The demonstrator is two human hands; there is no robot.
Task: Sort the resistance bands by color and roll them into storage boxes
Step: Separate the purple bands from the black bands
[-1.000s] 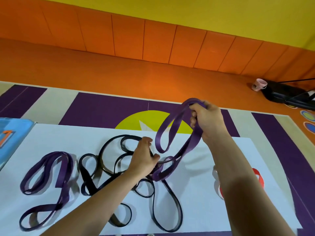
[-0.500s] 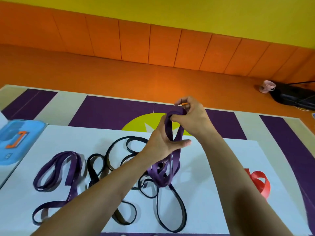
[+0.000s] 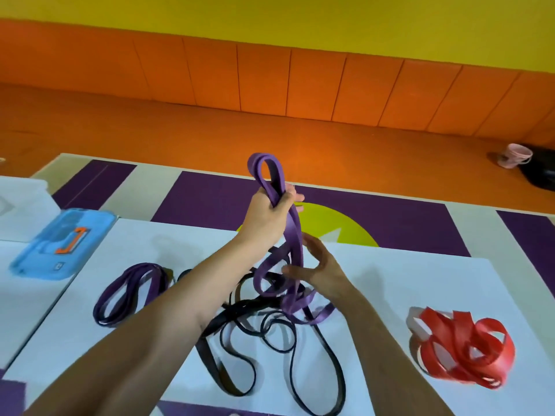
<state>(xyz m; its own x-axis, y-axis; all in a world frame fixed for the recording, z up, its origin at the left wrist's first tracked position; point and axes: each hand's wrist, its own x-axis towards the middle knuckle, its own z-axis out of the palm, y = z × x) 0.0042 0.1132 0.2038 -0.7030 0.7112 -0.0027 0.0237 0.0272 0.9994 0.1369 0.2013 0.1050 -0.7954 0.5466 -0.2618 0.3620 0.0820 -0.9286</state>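
White worktop (image 3: 390,280): left hand (image 3: 267,214), fingers curled, holds a purple band (image 3: 295,235) above black bands (image 3: 214,363); right hand (image 3: 322,270), fingers spread, should next start rolling.

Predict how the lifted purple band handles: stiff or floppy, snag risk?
Likely floppy: the purple band hangs limp from the left hand, its lower loops sagging in coils. Probably light, since one hand lifts it. It may snag: its lower end lies tangled over the black bands.

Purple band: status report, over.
Left hand grips purple band folded, raised. Right hand open beside its hanging strands. Lower end lies across black bands, possible snag.
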